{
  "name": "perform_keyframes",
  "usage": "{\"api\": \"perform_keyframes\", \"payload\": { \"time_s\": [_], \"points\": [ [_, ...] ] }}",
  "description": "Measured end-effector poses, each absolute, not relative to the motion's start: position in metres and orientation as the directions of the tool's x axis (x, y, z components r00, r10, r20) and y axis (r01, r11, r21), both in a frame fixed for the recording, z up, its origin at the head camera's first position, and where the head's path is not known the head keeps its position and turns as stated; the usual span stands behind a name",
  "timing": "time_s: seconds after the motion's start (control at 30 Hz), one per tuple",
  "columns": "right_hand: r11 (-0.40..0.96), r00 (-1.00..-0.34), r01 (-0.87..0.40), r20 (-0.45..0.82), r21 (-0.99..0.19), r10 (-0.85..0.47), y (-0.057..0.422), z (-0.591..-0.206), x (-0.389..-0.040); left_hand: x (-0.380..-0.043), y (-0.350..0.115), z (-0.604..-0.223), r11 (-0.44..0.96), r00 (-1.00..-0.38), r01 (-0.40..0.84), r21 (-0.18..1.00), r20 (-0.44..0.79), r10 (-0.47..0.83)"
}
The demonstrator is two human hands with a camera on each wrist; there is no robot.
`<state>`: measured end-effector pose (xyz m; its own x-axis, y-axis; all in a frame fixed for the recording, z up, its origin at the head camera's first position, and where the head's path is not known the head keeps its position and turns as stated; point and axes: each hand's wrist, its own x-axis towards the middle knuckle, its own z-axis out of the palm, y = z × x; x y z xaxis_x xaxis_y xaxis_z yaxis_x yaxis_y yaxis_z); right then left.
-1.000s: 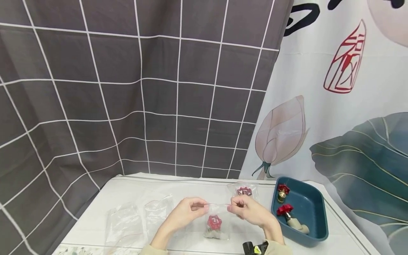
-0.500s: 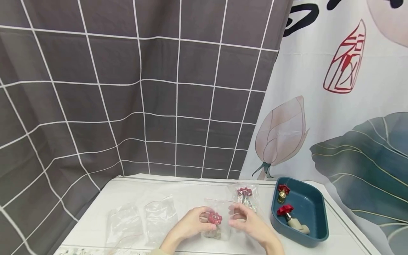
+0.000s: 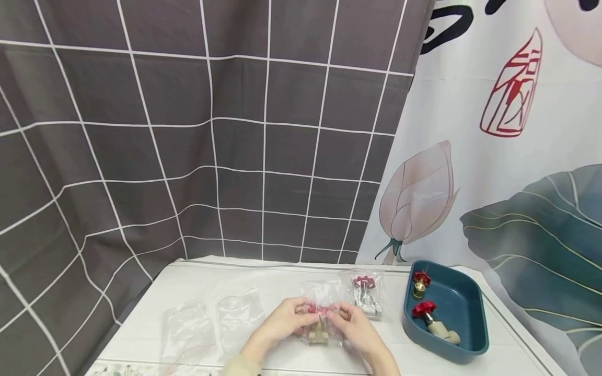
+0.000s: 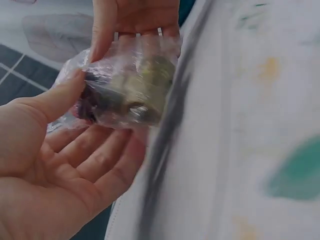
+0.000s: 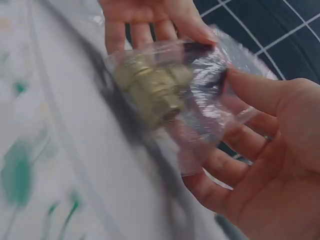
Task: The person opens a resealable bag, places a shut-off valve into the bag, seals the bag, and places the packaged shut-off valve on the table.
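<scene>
A brass valve point(image 3: 319, 334) with a red handwheel is inside a transparent plastic bag point(image 3: 324, 290), upright in the head view at the front middle of the table. My left hand point(image 3: 282, 325) grips it from the left, thumb on the near side and fingers behind. From the right, my right hand point(image 3: 357, 331) grips the same bag, its thumb by the handwheel. Both wrist views show the brass body point(image 5: 152, 92) through wrinkled film, between the two hands. The handwheel is partly hidden by the thumbs and the film.
Behind my right hand lies another bagged valve point(image 3: 364, 284) with a red handwheel. A blue tray point(image 3: 463, 292) at the right holds a brass valve point(image 3: 420, 287) and a beige-bodied valve point(image 3: 439, 330). Flat transparent bags point(image 3: 188, 331) lie at the left.
First my hands pinched the bag's top edge at both corners. Then they came down to its sides. Now they grip the bagged valve, which has been raised upright with its brass body showing.
</scene>
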<state>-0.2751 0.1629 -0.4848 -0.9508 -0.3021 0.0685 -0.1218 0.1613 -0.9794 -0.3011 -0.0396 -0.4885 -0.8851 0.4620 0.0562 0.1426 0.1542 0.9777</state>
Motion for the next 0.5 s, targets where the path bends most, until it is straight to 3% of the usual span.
{"api": "perform_keyframes", "payload": {
  "time_s": [0.23, 0.5],
  "points": [
    [0.138, -0.976, -0.045, 0.014, -0.989, -0.217, 0.154, -0.466, -0.317, -0.337, -0.036, -0.465, 0.150, -0.935, 0.076, 0.986, 0.019, 0.354],
    [0.118, -0.979, 0.106, -0.125, -0.987, -0.163, 0.148, -0.457, -0.356, -0.366, -0.032, -0.462, 0.122, -0.939, -0.028, 0.992, -0.068, 0.336]
  ]
}}
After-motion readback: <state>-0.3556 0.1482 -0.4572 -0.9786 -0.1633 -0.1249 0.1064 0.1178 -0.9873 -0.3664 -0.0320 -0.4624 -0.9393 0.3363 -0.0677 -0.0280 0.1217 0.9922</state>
